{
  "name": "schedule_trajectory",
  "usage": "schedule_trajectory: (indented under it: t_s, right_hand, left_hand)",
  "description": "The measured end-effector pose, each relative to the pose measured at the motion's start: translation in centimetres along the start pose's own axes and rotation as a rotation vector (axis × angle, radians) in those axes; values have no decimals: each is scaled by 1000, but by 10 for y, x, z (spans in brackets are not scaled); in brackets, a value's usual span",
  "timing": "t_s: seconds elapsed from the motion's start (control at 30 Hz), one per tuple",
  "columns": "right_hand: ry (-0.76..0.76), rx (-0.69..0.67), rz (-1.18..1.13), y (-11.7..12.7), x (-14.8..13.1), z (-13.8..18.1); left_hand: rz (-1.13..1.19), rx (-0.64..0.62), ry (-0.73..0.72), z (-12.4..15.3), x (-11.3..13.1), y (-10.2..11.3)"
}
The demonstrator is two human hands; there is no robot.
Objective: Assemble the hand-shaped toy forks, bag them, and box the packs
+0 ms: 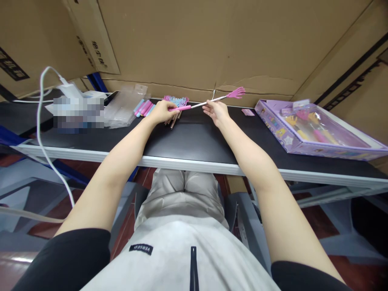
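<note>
A pink back scratcher (183, 108) with a silver rod and a claw-shaped pink head is held in the air above the black table, slanting up to the right. My left hand (163, 111) is closed around the end of its pink handle. The fingers of my right hand (218, 112) pinch the rod below the head. Behind and under my left hand lies a bunch of pink and blue scratcher heads (177, 100) with metal rods (173, 121), partly hidden by it. To the left, several pink, blue and purple handles (146, 108) lie side by side.
Clear plastic bags (121, 107) lie left of the handles, near a white cable (39, 117). At the right stands a purple open box (287, 141) with packed scratchers (315, 121). A small pink card (247, 112) lies nearby. Cardboard (194, 44) walls the table's back.
</note>
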State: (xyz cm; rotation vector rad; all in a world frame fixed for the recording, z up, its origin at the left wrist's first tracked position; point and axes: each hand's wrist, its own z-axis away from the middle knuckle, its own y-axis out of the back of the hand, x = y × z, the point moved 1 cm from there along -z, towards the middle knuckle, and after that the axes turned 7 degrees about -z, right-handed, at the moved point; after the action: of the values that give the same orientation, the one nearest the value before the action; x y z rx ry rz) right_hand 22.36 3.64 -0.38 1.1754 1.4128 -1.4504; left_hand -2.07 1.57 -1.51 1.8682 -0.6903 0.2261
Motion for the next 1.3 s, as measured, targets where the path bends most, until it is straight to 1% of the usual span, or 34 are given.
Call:
schedule_trajectory:
  t_s: [0.17,0.37,0.53,0.63,0.9,1.1,1.3]
  right_hand:
    - [3,-16,-8,2,0,-3]
    - [-19,-19,-40,1,0,-2]
    - [-2,-27,-56,2,0,-1]
    - [14,-19,-95,3,3,-3]
    - [74,0,-199,1,9,-10]
    - [57,7,-239,-1,9,-5]
    - [17,-41,-203,-1,6,3]
  left_hand:
    - [6,7,-10,-2,1,1]
    - [87,-33,-41,-2,1,1]
    - [186,-4,-87,-4,-5,0]
    - [204,20,-102,-6,-6,-2]
    - [331,51,-94,-8,-5,-9]
    - [402,31,-65,-9,-7,-12]
    - [421,26,-77,-10,-11,-10]
